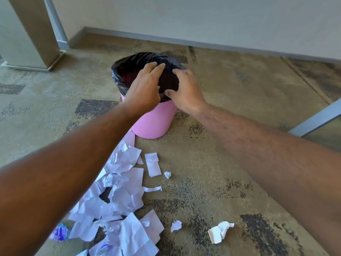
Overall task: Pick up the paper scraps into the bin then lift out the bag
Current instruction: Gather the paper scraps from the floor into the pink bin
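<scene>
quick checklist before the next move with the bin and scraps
1. Pink plastic bin upright on the carpet: ok.
2. Black plastic bag folded over the rim: ok.
3. White paper scraps all in the bin: not ok, a pile lies on the floor.
4. Left hand and right hand free for scraps: not ok, both at the bag's rim.
5. Room left in the bag: cannot tell.

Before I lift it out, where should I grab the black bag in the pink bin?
Probably at the bag's folded-over rim, coming from above. It is cuffed down over the bin's lip, giving loose plastic to pinch. Gather opposite sides, left hand and right hand, then pull straight up. Many paper scraps lie on the floor.
</scene>
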Demonstrator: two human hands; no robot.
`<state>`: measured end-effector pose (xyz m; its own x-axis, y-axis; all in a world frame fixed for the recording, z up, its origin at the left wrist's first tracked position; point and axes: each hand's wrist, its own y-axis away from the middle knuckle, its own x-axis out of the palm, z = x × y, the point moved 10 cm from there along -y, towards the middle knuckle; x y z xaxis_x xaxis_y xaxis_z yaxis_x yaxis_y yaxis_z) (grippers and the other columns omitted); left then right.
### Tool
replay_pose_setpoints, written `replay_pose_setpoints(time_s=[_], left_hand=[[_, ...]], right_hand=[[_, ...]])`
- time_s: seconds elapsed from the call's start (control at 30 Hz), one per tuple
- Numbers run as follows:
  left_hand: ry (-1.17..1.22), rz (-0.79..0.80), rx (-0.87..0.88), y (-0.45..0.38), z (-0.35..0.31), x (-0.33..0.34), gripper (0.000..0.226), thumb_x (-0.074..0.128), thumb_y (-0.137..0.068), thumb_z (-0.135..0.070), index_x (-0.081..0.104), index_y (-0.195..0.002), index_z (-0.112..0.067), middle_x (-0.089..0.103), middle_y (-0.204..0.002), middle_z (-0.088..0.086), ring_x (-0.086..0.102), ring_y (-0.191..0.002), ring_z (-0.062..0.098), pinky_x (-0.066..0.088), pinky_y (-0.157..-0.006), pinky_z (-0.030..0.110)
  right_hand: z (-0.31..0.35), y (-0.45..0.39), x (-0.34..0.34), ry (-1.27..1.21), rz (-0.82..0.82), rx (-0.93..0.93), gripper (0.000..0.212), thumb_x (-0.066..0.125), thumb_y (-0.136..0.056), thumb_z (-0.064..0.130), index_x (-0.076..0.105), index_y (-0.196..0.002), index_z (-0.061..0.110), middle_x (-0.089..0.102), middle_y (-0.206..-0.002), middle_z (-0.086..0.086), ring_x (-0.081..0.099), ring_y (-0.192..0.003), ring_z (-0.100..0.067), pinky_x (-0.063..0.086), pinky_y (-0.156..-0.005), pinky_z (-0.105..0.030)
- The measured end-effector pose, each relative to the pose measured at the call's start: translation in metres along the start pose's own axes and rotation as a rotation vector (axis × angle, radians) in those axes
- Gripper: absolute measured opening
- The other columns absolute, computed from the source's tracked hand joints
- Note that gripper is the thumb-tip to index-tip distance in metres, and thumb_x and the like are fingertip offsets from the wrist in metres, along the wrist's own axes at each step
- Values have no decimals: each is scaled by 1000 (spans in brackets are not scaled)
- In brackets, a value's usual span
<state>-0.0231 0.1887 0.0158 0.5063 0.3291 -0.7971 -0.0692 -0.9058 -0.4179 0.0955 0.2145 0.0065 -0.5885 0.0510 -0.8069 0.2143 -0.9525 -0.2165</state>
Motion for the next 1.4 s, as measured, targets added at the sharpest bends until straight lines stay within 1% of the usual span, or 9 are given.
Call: replay_pose_setpoints(time_s=[0.23, 0.3, 0.4, 0.6, 0.73, 0.97, 1.13, 1.3, 1.4], left_hand=[[-36, -5, 361, 64, -63, 41, 52, 56, -85, 2, 51, -137, -4, 51, -135, 18, 49, -119, 36, 45, -98, 44], [-21, 76, 413, 88, -74, 67, 51, 55, -86, 3, 50, -135, -6, 53, -130, 15, 51, -112, 34, 47, -93, 43], [-21, 311, 416, 131, -78, 119, 51, 63, -88, -4, 46, -136, -11, 54, -123, 10, 55, -107, 28, 50, -88, 44], [-210, 1068, 516, 236, -88, 211, 54, 60, -97, -33, 36, -145, -25, 48, -134, 2, 56, -118, 24, 52, -92, 42], [-285, 1291, 674, 297, -101, 233, 58, 62, -95, -38, 34, -145, -26, 42, -135, 6, 59, -108, 28, 51, -80, 39], [-333, 1387, 820, 339, -109, 255, 76, 74, -85, -41, 30, -144, -20, 38, -138, 16, 59, -100, 29, 53, -76, 40], [-307, 1365, 905, 347, -109, 255, 58, 69, -92, -26, 38, -140, -17, 42, -133, 17, 63, -93, 29, 57, -73, 41], [-285, 1332, 980, 351, -115, 253, 34, 48, -104, -17, 44, -137, -10, 48, -124, 19, 62, -86, 27, 52, -63, 34], [-263, 1338, 947, 349, -114, 253, 37, 52, -101, -12, 49, -138, -9, 52, -124, 18, 63, -95, 29, 54, -72, 34]], right_hand=[[-46, 78, 10, 125, 66, -46, 53, 72, -92, 22, 52, -141, 13, 52, -129, -5, 56, -117, -23, 50, -100, -40], [-67, 109, 21, 172, 130, -34, 56, 74, -90, 21, 51, -140, 10, 53, -127, -7, 54, -117, -24, 48, -100, -38], [-102, 161, 40, 192, 264, 35, 61, 73, -92, 24, 47, -146, 10, 50, -134, -3, 53, -118, -18, 49, -100, -32], [-168, 282, 80, 293, 597, 129, 56, 71, -93, 30, 51, -142, 15, 49, -124, -2, 48, -125, -21, 50, -99, -38], [-194, 346, 94, 401, 743, 163, 72, 68, -91, 49, 38, -150, 22, 42, -142, -8, 44, -131, -25, 48, -105, -45], [-214, 387, 99, 537, 728, 98, 76, 67, -91, 50, 31, -153, 22, 34, -153, -9, 38, -139, -30, 43, -111, -50], [-214, 387, 101, 547, 664, 28, 64, 72, -90, 18, 42, -147, 18, 46, -143, -10, 49, -127, -28, 50, -103, -44], [-210, 386, 108, 510, 649, -29, 54, 71, -85, 8, 51, -135, 16, 53, -126, -5, 53, -112, -23, 55, -84, -40], [-204, 380, 108, 443, 624, -16, 44, 64, -87, 1, 59, -129, 15, 58, -120, 0, 55, -109, -17, 55, -83, -34]])
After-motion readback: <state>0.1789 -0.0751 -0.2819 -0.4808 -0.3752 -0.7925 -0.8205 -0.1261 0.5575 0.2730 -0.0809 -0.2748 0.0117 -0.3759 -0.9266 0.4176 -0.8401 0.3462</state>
